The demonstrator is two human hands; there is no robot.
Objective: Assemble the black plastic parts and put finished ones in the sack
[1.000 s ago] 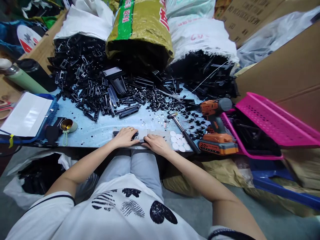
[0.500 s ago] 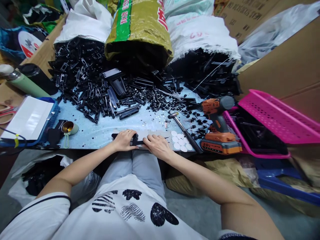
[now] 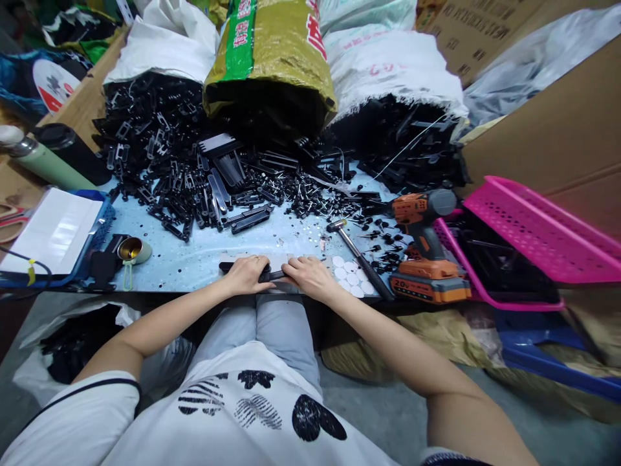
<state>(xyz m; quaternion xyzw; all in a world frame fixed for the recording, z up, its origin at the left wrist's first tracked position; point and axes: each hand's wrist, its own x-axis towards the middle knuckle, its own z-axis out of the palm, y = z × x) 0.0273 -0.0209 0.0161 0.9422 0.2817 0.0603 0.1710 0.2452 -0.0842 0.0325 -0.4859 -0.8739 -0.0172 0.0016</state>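
At the table's front edge, my left hand point(image 3: 248, 274) is closed around a long black plastic part point(image 3: 273, 276), one dark end of which sticks out to the left of the hand. My right hand point(image 3: 309, 278) grips the same part's other side, fingers bent over it. Between the two hands a short stretch of the part shows; the rest is hidden beneath the fingers. Right of my right hand lie several white round discs point(image 3: 347, 274), and beyond them a hammer point(image 3: 359, 256) with a black handle.
An orange cordless drill point(image 3: 427, 252) stands beside a pink basket point(image 3: 524, 303) on the right. Heaps of black parts point(image 3: 165, 162) and pins point(image 3: 315, 197) spill from sacks point(image 3: 286, 45) at the back. A cup point(image 3: 138, 250) and a blue tray point(image 3: 104, 217) are on the left.
My hands have turned slightly with the part, and the right fingers are bent further over it. Everything else lies as before.
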